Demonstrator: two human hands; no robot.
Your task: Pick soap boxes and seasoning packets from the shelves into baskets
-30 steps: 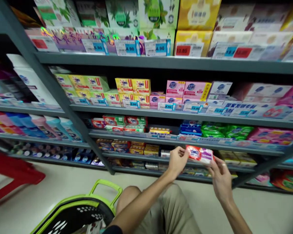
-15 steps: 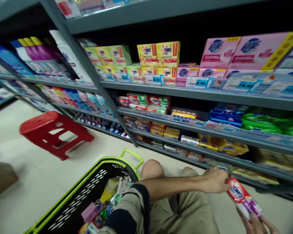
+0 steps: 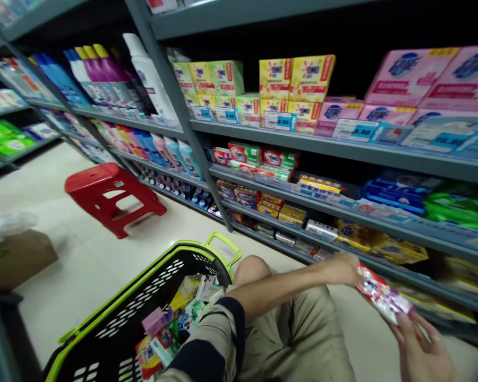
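Note:
A red, white and purple OMO soap pack (image 3: 384, 295) is held between both hands over the floor, in front of the lower shelves. My left hand (image 3: 342, 269), at the end of an arm reaching across my lap, is closed on the pack's red upper end. At the purple lower end, my right hand (image 3: 422, 339) grips it between thumb and fingers. To the left of my knees stands a black shopping basket (image 3: 143, 289) with a lime-green rim. Mixed small packs lie inside it, among them a pink box (image 3: 154, 321).
A grey shelf unit (image 3: 334, 139) runs across in front, stocked with yellow OMO boxes (image 3: 313, 78), pink boxes (image 3: 406, 74) and a white bottle (image 3: 153, 79). A red plastic stool (image 3: 113, 196) stands on the floor beyond the basket. Far left is a cardboard box (image 3: 24, 257).
Both hands have raised the soap pack slightly and tilted it flatter, blurring its print. The camera view has turned left, bringing more of the cardboard box into sight.

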